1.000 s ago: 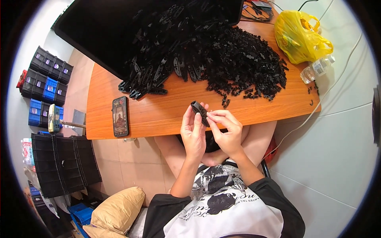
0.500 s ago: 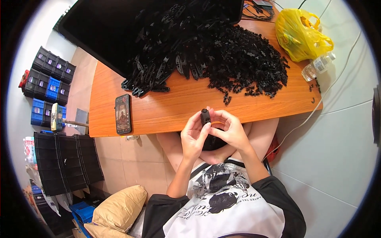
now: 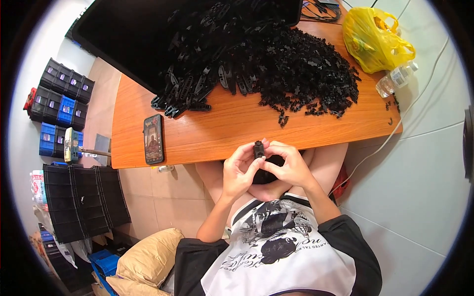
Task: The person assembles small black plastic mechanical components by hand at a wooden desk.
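Between the fingertips of both hands, just off the table's front edge, is a small black plastic part, held roughly upright. My left hand pinches it from the left, thumb and fingers closed round it. From the other side my right hand grips its lower end with thumb and fingertips. The fingers cover much of the part, so its exact kind cannot be made out. Beyond the hands, a heap of small black plastic pieces lies on the wooden table, next to longer black plastic pieces.
A large black tray stands at the back left, with a phone near the table's front left edge. On the right are a yellow plastic bag, a clear bottle and a white cable. Black and blue crates stand along the left.
Both hands have shifted slightly toward me with the black part, and the fingers have closed in more around it. The things on the table lie as before.
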